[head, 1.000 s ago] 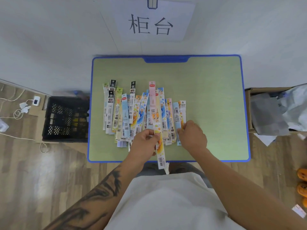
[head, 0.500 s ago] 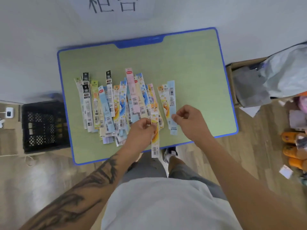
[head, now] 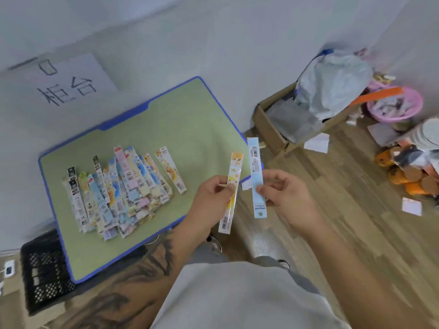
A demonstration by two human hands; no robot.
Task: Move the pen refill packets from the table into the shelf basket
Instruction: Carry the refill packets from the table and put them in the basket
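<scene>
head: crate (head: 45, 271) cut off by table (head: 166, 119).

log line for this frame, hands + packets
left hand: pinches orange packet | right hand: pinches blue packet | pile on table

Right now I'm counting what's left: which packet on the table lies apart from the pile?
The orange cartoon-print refill packet, lying alone on the green table just right of the overlapping pile.

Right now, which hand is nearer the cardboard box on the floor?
Right. The right hand, pinching the blue packet, is just below-left of the cardboard box; the left hand sits farther left, by the table's corner.
</scene>
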